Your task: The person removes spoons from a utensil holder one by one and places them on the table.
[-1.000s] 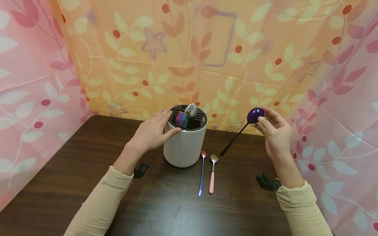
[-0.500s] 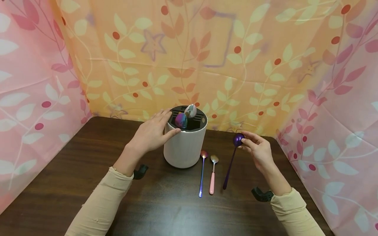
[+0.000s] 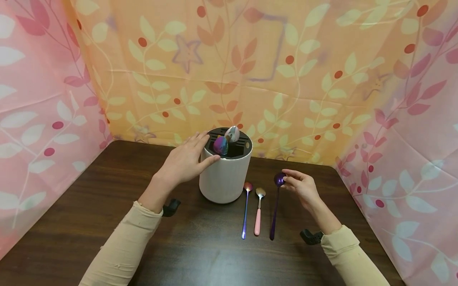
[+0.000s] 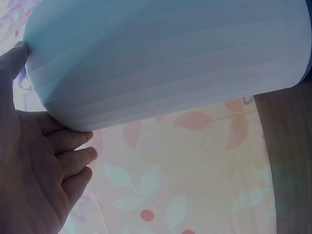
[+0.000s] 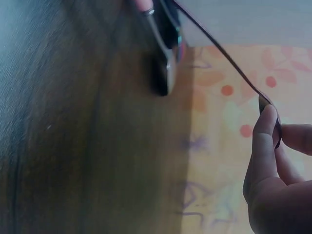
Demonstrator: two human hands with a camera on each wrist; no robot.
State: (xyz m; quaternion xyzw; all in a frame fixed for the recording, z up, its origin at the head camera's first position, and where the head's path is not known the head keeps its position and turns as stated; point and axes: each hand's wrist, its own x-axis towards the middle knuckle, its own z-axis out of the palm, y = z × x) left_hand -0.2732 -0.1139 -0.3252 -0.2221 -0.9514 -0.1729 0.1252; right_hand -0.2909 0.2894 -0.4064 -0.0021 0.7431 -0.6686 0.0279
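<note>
My right hand pinches the bowl of a long purple spoon between thumb and fingers; its handle slants down toward the table. In the right wrist view the purple spoon shows edge-on, its bowl between the fingertips. My left hand rests on the rim of a white cylindrical utensil holder, fingers straight and thumb spread. The left wrist view shows that hand against the holder's pale wall. An iridescent spoon and a silver spoon stand bowl-up in the holder's black slotted top.
Left of the purple spoon, a blue-violet long spoon and a pink-handled spoon lie side by side on the dark wooden table. Patterned cloth hangs behind the table and at both sides.
My right hand has come down and to the left with the purple spoon, bringing it beside the pink-handled spoon, its handle now pointing toward me. My left hand has stayed on the holder.
</note>
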